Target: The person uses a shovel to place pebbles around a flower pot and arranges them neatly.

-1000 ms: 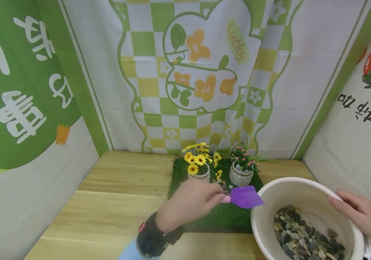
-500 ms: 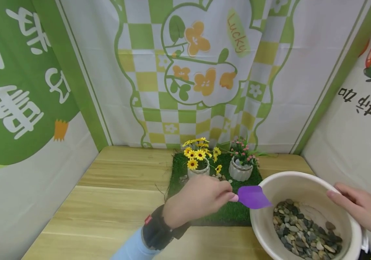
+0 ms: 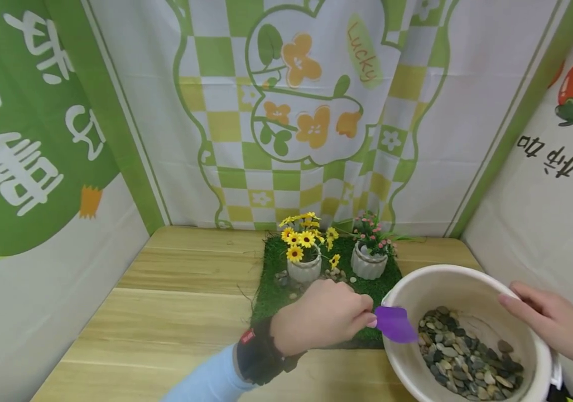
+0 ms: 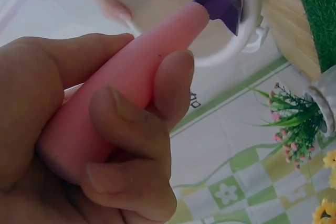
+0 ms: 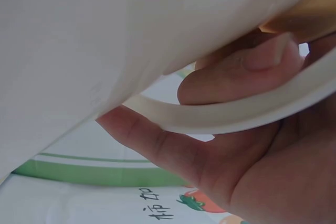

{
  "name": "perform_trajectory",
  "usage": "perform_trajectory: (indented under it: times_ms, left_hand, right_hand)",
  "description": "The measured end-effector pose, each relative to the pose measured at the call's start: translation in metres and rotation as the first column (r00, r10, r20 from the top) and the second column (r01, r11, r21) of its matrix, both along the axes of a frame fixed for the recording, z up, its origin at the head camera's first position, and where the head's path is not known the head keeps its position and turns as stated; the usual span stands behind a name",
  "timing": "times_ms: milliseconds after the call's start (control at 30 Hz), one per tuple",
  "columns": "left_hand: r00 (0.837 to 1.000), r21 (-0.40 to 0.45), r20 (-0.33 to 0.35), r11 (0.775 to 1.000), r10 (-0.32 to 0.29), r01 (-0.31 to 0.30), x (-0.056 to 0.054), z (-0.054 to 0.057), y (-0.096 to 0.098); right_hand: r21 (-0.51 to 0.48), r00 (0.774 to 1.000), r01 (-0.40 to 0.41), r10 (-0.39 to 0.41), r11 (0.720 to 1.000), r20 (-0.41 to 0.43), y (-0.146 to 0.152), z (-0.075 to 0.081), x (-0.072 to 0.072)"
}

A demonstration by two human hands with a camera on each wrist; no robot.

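My left hand [image 3: 323, 318] grips a small toy shovel by its pink handle [image 4: 123, 74], fingers wrapped round it in the left wrist view. The shovel's purple blade [image 3: 395, 325] slopes down over the left rim of a white bucket [image 3: 442, 287]. Grey and tan pebbles [image 3: 467, 357] cover part of the bucket's bottom. At the bucket's right side, my right hand [image 3: 552, 318] holds it, the thumb lying over the rim. The right wrist view shows those fingers curled about the white bucket handle [image 5: 226, 118].
A mat of artificial grass [image 3: 271, 304] lies on the wooden table [image 3: 176, 312]. On it stand a pot of yellow flowers [image 3: 304, 271] and a pot of pink flowers [image 3: 369, 262], with loose pebbles between them. Printed cloth [image 3: 311, 100] walls in the table's back and sides.
My left hand has moved right and a little down, bringing the shovel blade from beside the bucket to over its left rim. The right hand keeps its hold on the bucket.
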State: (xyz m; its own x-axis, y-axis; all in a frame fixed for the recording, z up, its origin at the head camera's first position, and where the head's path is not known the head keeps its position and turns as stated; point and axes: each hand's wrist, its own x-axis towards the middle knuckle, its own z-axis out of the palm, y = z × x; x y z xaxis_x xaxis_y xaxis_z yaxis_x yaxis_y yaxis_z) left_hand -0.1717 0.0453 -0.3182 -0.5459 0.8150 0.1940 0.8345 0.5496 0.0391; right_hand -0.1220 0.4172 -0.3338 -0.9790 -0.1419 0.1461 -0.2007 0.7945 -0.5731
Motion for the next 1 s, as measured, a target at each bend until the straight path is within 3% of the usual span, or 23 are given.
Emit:
perform_trajectory:
  times_ms: [433,1000]
  left_hand:
    - [1.0,-0.101,-0.01,0.995,0.019,-0.02,0.007,0.002,0.019]
    - [0.998,-0.226,-0.024,0.973,0.049,-0.054,0.011,-0.004,0.046]
  right_hand:
    - [0.037,1.0,0.02,-0.021,0.999,0.016,-0.006,0.003,-0.001]
    - [0.037,1.0,0.002,-0.003,0.999,0.02,-0.009,0.004,-0.001]
